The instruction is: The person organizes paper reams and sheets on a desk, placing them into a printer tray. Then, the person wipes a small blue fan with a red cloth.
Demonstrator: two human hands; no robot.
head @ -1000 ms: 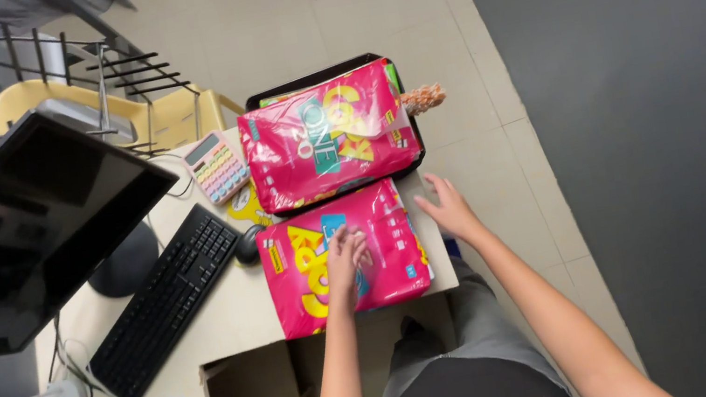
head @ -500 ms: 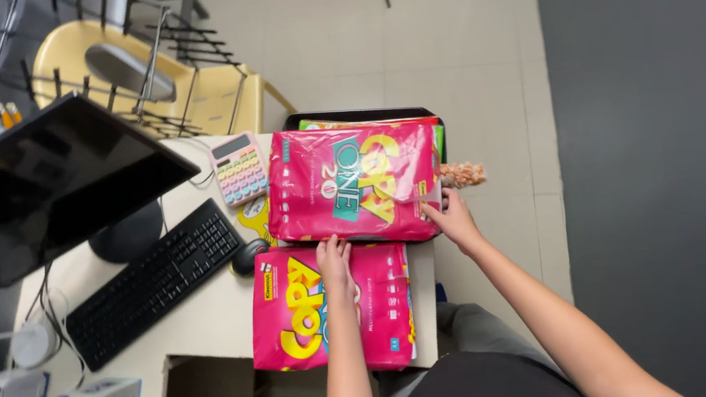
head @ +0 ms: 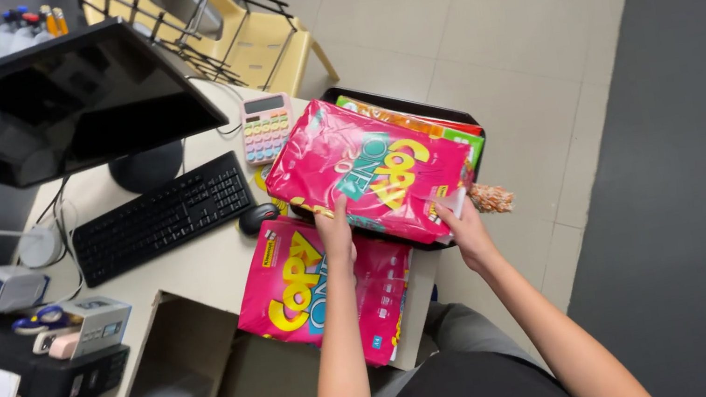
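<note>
Two pink paper-ream packs lie on the desk. The far pack (head: 367, 168) sits tilted on a black tray (head: 400, 108) holding other colourful packs. My left hand (head: 335, 228) grips this pack's near edge. My right hand (head: 461, 224) holds its near right corner. The near pack (head: 316, 289) lies flat at the desk's front edge, partly under my left forearm and overhanging the edge.
A black keyboard (head: 159, 215), black mouse (head: 258, 217), pastel calculator (head: 265, 128) and dark monitor (head: 46, 105) fill the desk's left. A yellow chair (head: 252, 40) stands behind. A small snack packet (head: 492, 197) pokes out by the tray. Boxes and a tape dispenser (head: 71, 326) sit lower left.
Both hands left the near pack and moved up to the far pack, taking hold of its near edge. The camera view shifted closer and rotated.
</note>
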